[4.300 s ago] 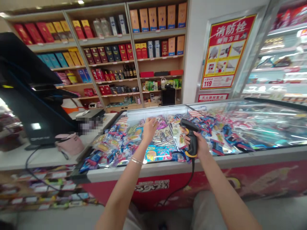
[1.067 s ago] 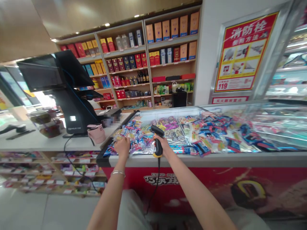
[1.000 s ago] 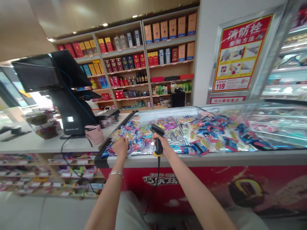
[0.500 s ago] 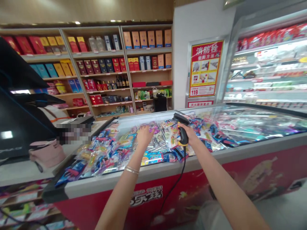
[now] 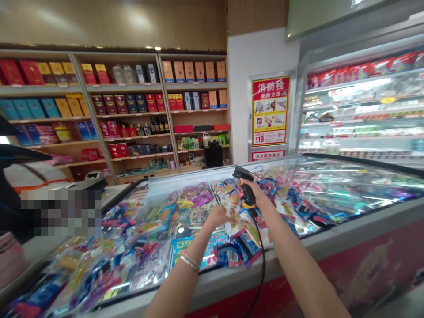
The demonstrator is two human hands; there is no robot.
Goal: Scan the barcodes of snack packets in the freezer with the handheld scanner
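Black and yellow barcode scanner [image 5: 247,191] sits tight in the right hand [image 5: 257,193] – the fingers wrap its grip, so its nose points ahead. The left hand [image 5: 217,217] curls low over bright snack packets [image 5: 195,207], but glare hides whether it pinches one – I can't tell. They fill a freezer [image 5: 331,230], and the scanner's cord [image 5: 263,269] hangs past its edge.

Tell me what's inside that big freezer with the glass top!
Lots of colourful plastic packets lie heaped inside the chest freezer, under its glass top. The top packets cover whatever lies beneath them, so the bottom cannot be seen.
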